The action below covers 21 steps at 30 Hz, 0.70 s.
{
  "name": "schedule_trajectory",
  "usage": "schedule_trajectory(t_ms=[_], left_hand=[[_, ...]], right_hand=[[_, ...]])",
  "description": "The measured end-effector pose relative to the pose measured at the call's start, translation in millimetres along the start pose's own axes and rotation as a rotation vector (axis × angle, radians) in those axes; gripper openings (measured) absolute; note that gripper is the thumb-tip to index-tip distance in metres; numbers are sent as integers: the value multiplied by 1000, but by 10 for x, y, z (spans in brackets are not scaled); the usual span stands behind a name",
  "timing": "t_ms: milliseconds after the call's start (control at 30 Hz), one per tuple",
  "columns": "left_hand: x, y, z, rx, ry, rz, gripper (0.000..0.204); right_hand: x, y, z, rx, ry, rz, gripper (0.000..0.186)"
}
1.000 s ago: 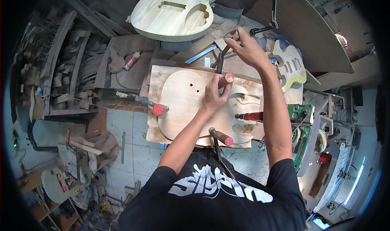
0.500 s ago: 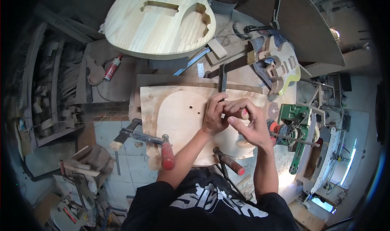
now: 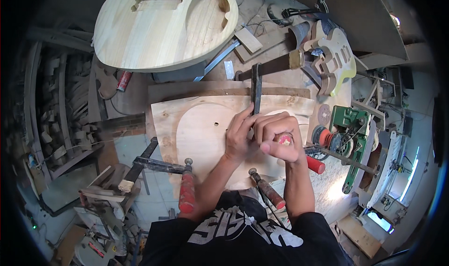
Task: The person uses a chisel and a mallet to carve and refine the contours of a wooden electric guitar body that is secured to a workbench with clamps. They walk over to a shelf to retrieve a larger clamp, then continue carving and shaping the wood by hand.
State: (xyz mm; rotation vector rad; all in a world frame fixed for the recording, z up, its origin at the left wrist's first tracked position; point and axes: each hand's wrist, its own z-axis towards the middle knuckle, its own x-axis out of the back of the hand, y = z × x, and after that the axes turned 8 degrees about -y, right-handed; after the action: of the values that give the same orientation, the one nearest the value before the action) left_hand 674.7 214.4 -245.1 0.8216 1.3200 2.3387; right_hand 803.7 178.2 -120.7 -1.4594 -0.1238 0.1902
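Note:
A bar clamp (image 3: 256, 86) reaches over the far edge of a pale wooden panel (image 3: 163, 125), which has a guitar-body-shaped piece (image 3: 201, 135) on top. Around the red-ended handle (image 3: 284, 138) of that clamp, the fingers of my right hand (image 3: 278, 130) are closed. My left hand (image 3: 241, 132) is closed about the clamp's lower part, close beside the right; its grip is partly hidden. A small dark hole shows in the pale wood left of my hands.
Other red-handled clamps (image 3: 187, 193) stick out along the near side and right of the panel. A large guitar body (image 3: 145, 36) looms at the far left. Another cut body (image 3: 334, 62) and a green machine (image 3: 348, 121) stand right. A red can (image 3: 123, 81) is at left.
My right hand has curled its fingers and thumb around the clamp handle, where the thumb was apart before. The whole view has shifted slightly; the panel and clamps appear in place.

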Motion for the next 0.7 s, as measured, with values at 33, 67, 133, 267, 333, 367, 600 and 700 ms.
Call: schedule_trajectory(t_ms=[33, 67, 133, 267, 333, 367, 600, 700], left_hand=[[15, 9, 6, 35, 10, -36, 42], [32, 41, 2, 75, 19, -71, 43], [1, 55, -19, 78, 25, -68, 44], [-52, -14, -71, 114, 31, -54, 40], [-58, -53, -107, 68, 24, 1, 40], [-71, -14, -107, 63, 23, 3, 40], [-32, 60, -14, 16, 54, 147, 41], [-31, 62, -40, 108, 41, 76, 39]], right_hand=[[-148, 64, -8, 100, 210, -69, 15], [-316, 108, -8, 93, 217, -61, 15], [-567, 180, -3, 91, 800, -111, 18], [-549, 21, 79, -9, 764, -370, 18], [-324, -48, 58, -19, 604, -379, 15], [-245, -91, 73, 122, 484, -266, 15], [-142, 75, 7, 69, 105, 107, 23], [-499, 121, 20, 100, 712, -139, 23]])
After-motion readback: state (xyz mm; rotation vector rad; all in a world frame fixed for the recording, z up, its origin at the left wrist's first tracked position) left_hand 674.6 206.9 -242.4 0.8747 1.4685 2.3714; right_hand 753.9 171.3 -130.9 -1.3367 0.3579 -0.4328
